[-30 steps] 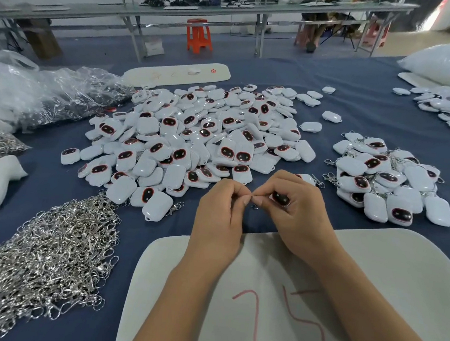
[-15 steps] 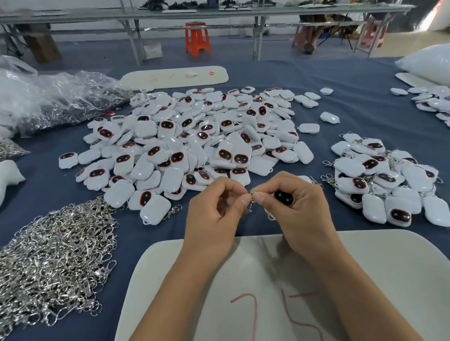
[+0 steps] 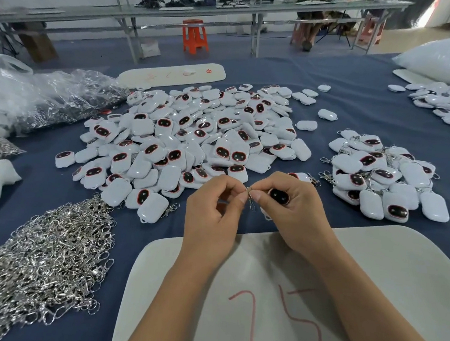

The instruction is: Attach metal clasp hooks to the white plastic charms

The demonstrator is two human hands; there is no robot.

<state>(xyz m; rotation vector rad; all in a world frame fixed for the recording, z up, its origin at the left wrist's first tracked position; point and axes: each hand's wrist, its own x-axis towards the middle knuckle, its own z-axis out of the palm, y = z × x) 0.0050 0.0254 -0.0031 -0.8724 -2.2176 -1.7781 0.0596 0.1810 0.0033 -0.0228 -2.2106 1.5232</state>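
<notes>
Over the last second little shifts: the left hand (image 3: 214, 213) keeps pinching the metal clasp hook (image 3: 250, 198) against the white plastic charm (image 3: 278, 196) clamped in the right hand (image 3: 293, 214), above the numbered white board (image 3: 373, 265), so this attachment looks unfinished.

hooks (image 3: 39, 257) left, charms (image 3: 194, 137) behind hands, tray (image 3: 387, 266) front

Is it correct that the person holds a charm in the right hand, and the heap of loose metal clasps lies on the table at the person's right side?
Not quite. The right hand does hold a charm, but the heap of loose metal clasps lies at the person's left side, as the head view shows. At the right lies a pile of charms with clasps attached.
</notes>
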